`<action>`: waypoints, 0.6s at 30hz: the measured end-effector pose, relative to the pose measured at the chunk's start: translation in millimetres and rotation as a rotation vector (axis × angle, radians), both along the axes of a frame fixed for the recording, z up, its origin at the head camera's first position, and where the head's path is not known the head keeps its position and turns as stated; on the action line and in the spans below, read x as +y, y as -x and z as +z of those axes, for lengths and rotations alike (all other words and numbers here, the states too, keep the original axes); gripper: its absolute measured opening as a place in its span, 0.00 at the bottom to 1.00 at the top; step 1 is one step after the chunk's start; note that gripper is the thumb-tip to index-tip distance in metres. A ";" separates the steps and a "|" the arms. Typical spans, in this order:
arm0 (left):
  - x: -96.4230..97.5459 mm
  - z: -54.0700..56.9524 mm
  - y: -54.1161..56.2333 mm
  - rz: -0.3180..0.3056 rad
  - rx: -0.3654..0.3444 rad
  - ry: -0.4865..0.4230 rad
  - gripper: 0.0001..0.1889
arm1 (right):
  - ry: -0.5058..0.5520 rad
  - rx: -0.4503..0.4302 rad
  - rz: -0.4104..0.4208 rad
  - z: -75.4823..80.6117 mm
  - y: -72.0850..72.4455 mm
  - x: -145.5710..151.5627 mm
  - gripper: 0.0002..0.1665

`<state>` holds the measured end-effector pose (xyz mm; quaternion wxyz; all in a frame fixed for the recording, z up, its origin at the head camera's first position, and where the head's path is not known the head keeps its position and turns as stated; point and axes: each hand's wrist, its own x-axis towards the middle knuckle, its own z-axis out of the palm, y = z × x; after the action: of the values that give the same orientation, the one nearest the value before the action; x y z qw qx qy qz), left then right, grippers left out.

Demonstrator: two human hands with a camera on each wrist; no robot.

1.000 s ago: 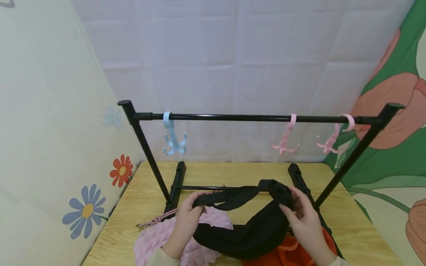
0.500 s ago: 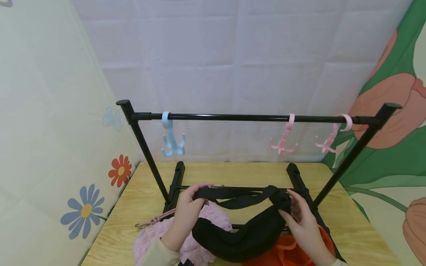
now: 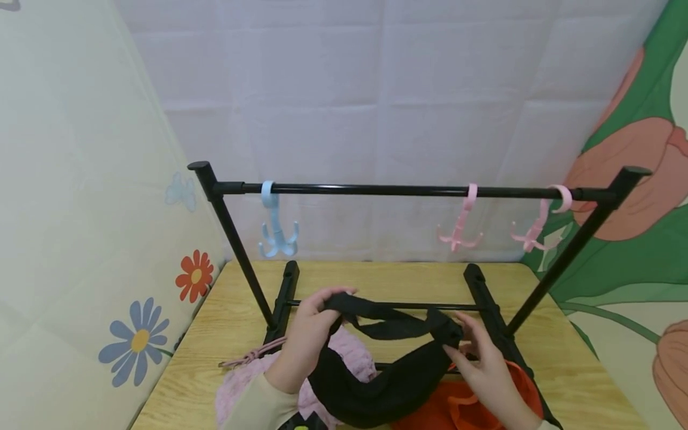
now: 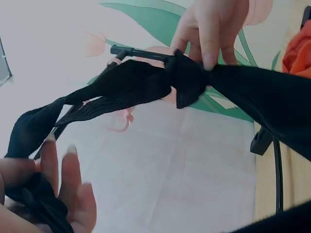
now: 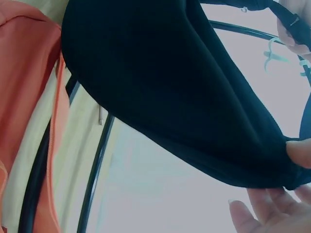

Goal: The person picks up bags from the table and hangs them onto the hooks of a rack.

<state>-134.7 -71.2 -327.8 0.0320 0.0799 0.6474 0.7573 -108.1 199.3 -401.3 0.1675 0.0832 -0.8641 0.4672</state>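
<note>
Lower centre of the head view: we have a black cloth bag (image 3: 398, 388) slung between both hands in front of the rack's lower rail (image 3: 424, 306), its body sagging in a curve. The left hand (image 3: 307, 343), left of lower centre, grips the strap (image 3: 371, 307) between thumb and fingers; the left wrist view also shows black cloth bunched at the palm. The right hand (image 3: 485, 361), right of lower centre, pinches the knot (image 3: 445, 328) where strap meets body, thumb on one face, fingers behind. We judge that this two-point hold spreads the strap into a loop, since such limp cloth would likely collapse unsupported.

A pink quilted bag (image 3: 244, 388) lies lower left and an orange fabric item (image 3: 435, 406) bottom right of centre, presumably set there for easy reach.

Mid-frame, the top bar (image 3: 365, 190) carries a blue hook (image 3: 278, 239) at left and two pink hooks (image 3: 460, 230) at right, prongs downward, apparently so that loops can catch.
</note>
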 end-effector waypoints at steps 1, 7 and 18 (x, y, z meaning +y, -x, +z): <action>0.8 0.8 0.0 -0.015 -0.003 -0.016 0.16 | -0.011 0.011 0.010 0.5 0.5 -0.2 0.37; 8.0 5.3 -2.1 -0.062 0.033 -0.043 0.16 | -0.091 0.045 0.090 5.2 2.3 -1.2 0.39; 16.5 10.8 -5.4 -0.087 0.031 0.025 0.15 | -0.194 0.090 0.254 24.9 -3.9 -8.7 0.41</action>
<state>-129.2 -54.7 -317.0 0.0560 0.1194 0.6533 0.7456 -104.2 190.6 -376.4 0.1367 0.2286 -0.8793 0.3948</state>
